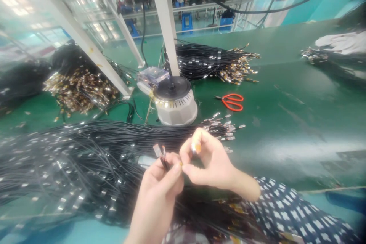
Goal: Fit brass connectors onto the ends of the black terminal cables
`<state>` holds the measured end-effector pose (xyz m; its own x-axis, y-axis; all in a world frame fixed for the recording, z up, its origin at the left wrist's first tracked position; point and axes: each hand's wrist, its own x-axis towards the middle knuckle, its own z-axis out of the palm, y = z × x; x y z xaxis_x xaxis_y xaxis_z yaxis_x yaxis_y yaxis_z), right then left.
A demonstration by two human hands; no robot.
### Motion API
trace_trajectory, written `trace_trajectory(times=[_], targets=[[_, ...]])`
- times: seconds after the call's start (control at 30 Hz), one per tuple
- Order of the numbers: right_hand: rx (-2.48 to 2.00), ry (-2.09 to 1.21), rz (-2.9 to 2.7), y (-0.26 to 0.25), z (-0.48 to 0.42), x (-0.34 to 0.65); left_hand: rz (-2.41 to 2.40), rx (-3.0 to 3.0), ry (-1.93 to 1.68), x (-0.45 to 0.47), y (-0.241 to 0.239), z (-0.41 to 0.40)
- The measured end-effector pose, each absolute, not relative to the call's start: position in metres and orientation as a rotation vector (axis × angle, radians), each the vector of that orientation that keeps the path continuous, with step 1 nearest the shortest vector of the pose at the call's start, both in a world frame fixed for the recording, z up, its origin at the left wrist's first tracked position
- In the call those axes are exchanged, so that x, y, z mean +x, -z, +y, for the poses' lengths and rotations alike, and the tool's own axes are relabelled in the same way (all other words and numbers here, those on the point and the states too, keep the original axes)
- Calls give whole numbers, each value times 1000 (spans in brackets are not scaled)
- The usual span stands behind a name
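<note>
My left hand (160, 187) is closed round a few thin black cables (165, 164), whose silvery ends stick up above the fingers. My right hand (213, 164) meets it fingertip to fingertip, in a pinch. A tiny yellowish bit (181, 163) shows where the fingertips come together; what it belongs to is hidden. A small white and orange piece (196, 148) sits at a curled finger of the right hand. Just beyond both hands lies a long bundle of black cables (137, 133), its metal-tipped ends pointing right.
A round grey-white device with a black top (177, 105) stands behind the bundle. Red-handled scissors (233, 102) lie on the green table (274, 122). More cable bundles (208, 61) lie at the back and a heap of cable ends (80, 87) at left, near white posts (164, 19).
</note>
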<state>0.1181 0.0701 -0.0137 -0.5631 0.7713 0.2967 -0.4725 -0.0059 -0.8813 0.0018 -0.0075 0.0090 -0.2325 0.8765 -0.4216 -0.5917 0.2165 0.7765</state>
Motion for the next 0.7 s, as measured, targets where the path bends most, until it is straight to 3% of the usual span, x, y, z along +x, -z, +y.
trace_trajectory(times=[0.37, 0.47, 0.57, 0.7], targets=[[-195, -1963, -1261, 25, 76, 119, 981, 196, -1285, -6, 1, -4], [-126, -2002, -1241, 24, 77, 132, 994, 124, -1422, -16, 0, 1], [-191, -1992, -1232, 21, 80, 145, 1048, 73, -1549, -22, -3, 4], [-400, -1908, -1223, 18, 84, 144, 1034, 134, -1429, -17, -6, 2]])
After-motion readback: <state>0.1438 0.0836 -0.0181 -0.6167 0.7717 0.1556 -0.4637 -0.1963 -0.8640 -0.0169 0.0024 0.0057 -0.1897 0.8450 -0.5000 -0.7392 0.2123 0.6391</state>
